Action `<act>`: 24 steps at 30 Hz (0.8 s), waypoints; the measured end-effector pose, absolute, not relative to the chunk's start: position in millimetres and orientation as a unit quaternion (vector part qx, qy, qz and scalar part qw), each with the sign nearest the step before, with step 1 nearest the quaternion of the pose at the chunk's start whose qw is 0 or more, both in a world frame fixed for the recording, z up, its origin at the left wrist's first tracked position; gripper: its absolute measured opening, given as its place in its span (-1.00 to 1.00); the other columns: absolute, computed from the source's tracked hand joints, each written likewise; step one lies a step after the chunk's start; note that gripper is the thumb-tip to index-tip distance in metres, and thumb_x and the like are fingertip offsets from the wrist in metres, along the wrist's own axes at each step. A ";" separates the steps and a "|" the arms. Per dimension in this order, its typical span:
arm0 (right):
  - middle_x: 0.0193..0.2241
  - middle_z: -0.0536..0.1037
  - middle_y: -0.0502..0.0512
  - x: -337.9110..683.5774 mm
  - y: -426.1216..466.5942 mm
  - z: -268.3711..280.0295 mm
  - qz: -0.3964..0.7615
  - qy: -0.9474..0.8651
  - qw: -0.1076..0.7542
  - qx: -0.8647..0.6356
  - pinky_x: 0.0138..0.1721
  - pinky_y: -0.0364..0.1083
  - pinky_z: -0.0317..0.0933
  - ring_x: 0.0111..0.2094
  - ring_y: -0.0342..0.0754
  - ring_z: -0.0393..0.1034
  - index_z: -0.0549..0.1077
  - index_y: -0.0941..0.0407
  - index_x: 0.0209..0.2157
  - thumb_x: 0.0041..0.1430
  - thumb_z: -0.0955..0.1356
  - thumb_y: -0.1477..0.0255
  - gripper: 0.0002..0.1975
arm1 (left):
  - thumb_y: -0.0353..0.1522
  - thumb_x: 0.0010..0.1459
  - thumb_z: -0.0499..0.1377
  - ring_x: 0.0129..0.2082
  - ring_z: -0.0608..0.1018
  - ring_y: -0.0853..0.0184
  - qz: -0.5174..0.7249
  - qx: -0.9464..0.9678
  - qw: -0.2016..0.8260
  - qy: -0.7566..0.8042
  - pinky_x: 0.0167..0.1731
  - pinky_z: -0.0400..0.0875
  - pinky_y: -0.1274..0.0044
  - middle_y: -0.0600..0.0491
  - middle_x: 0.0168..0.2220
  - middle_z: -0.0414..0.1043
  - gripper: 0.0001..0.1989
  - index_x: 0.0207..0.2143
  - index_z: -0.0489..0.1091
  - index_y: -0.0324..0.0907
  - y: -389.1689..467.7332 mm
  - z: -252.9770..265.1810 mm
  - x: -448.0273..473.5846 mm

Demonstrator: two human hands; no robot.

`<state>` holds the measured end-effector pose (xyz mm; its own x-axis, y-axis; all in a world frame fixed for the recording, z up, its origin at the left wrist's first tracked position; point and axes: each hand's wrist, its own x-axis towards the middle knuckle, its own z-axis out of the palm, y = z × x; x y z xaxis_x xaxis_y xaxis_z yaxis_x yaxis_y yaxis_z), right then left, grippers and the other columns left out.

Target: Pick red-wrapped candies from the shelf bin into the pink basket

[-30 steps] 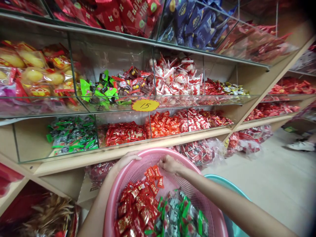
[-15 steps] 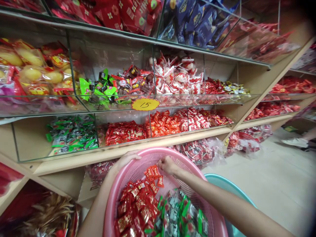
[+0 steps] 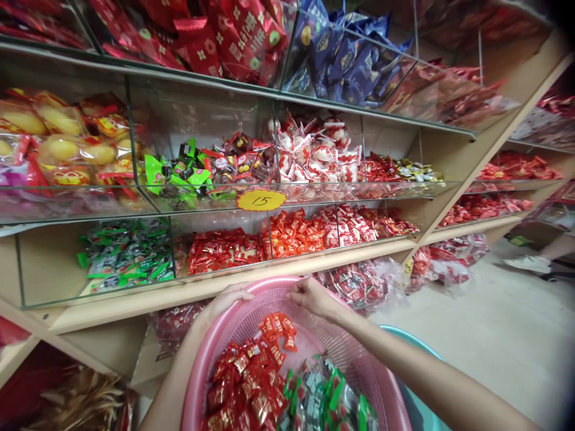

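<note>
Right hand [image 3: 311, 297] has come off the orange candies [image 3: 277, 328], now loose in the pink basket [image 3: 309, 342]; grip curled, can't tell if empty. Left hand [image 3: 228, 299] holds the rim [image 3: 273, 284].

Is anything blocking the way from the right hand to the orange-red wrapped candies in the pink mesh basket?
Nothing visible: the right hand is inside the pink mesh basket, with open space between it and the orange-red wrapped candies. The left hand is at the rim, outside that path.

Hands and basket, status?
Left hand holds pink basket by rim. Right hand curled at far side, grip unclear. Red candies, green candies inside. Shelf edge just beyond.
</note>
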<state>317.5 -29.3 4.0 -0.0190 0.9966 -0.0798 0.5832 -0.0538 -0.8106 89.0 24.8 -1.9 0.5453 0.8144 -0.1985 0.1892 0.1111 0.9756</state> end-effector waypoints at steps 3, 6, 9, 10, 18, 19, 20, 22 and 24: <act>-0.73 0.23 -0.09 331.2 -16.1 45.7 0.351 -0.645 0.314 -0.602 -0.61 -0.21 -0.03 -0.66 -0.25 0.04 0.32 0.19 -0.67 -0.15 0.35 0.27 -0.73 | -0.38 -0.16 0.16 -0.29 0.43 0.25 0.241 0.623 0.616 0.418 -0.24 0.26 0.53 0.07 -0.40 0.49 -0.74 -0.33 0.48 -0.20 25.3 -0.8 88.3; -0.70 0.32 -0.03 344.3 8.4 83.0 0.262 -0.644 0.363 -0.621 -0.56 -0.19 0.04 -0.63 -0.21 0.14 0.39 0.20 -0.64 -0.17 0.37 0.24 -0.71 | -0.38 -0.18 0.16 -0.26 0.42 0.22 0.238 0.633 0.605 0.419 -0.22 0.24 0.53 0.06 -0.38 0.49 -0.75 -0.36 0.48 -0.21 24.6 1.2 87.9; -0.66 0.39 -0.01 347.4 39.5 101.3 0.138 -0.607 0.402 -0.672 -0.50 -0.19 0.08 -0.56 -0.18 0.23 0.43 0.17 -0.61 -0.18 0.39 0.27 -0.77 | -0.38 -0.19 0.15 -0.23 0.42 0.22 0.249 0.629 0.597 0.430 -0.18 0.23 0.52 0.06 -0.32 0.48 -0.75 -0.37 0.48 -0.22 23.7 2.2 88.3; -0.63 0.42 0.00 345.1 49.4 103.1 0.117 -0.593 0.405 -0.686 -0.48 -0.19 0.09 -0.53 -0.16 0.26 0.44 0.16 -0.59 -0.19 0.39 0.28 -0.78 | -0.37 -0.19 0.15 -0.23 0.42 0.22 0.252 0.624 0.597 0.436 -0.18 0.23 0.52 0.06 -0.30 0.48 -0.74 -0.36 0.48 -0.22 23.7 1.9 88.4; -0.39 0.50 0.25 303.3 89.8 95.6 0.097 -0.503 0.400 -0.760 -0.37 -0.09 0.17 -0.34 0.04 0.39 0.47 0.16 -0.44 -0.15 0.35 0.20 -0.70 | -0.41 -0.13 0.13 -0.24 0.44 0.26 0.252 0.589 0.680 0.356 -0.19 0.25 0.53 0.07 -0.17 0.46 -0.65 -0.20 0.45 -0.19 23.9 -1.8 88.1; -0.36 0.50 0.28 300.4 91.8 95.2 0.097 -0.493 0.400 -0.767 -0.37 -0.07 0.18 -0.32 0.06 0.39 0.47 0.16 -0.42 -0.15 0.35 0.20 -0.68 | -0.41 -0.13 0.14 -0.23 0.44 0.26 0.254 0.584 0.685 0.354 -0.17 0.25 0.53 0.07 -0.16 0.46 -0.65 -0.20 0.45 -0.18 23.5 -1.4 88.0; -0.33 0.49 0.29 298.4 93.8 94.9 0.098 -0.484 0.400 -0.772 -0.36 -0.06 0.18 -0.30 0.07 0.39 0.47 0.15 -0.40 -0.15 0.35 0.19 -0.67 | -0.41 -0.13 0.14 -0.21 0.44 0.26 0.255 0.581 0.687 0.354 -0.16 0.24 0.53 0.08 -0.16 0.46 -0.65 -0.20 0.45 -0.18 23.1 -1.0 87.9; -0.31 0.49 0.30 296.5 97.5 94.0 0.103 -0.473 0.400 -0.778 -0.35 -0.05 0.19 -0.28 0.10 0.39 0.47 0.15 -0.39 -0.16 0.36 0.20 -0.67 | -0.41 -0.14 0.15 -0.21 0.44 0.25 0.255 0.583 0.684 0.356 -0.15 0.24 0.52 0.08 -0.17 0.46 -0.65 -0.21 0.45 -0.18 22.7 0.0 87.8; -0.31 0.49 0.31 296.3 100.4 93.0 0.109 -0.467 0.403 -0.779 -0.35 -0.05 0.19 -0.28 0.11 0.39 0.48 0.16 -0.41 -0.18 0.37 0.22 -0.68 | -0.42 -0.15 0.14 -0.22 0.44 0.25 0.254 0.590 0.679 0.356 -0.15 0.24 0.52 0.07 -0.18 0.47 -0.64 -0.21 0.46 -0.18 22.8 1.2 87.9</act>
<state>296.3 100.4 93.0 0.5399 0.8158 0.2071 0.6407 -0.2387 -0.7298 87.9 22.8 1.2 0.6178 0.7645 -0.1840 0.0754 0.1753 0.9816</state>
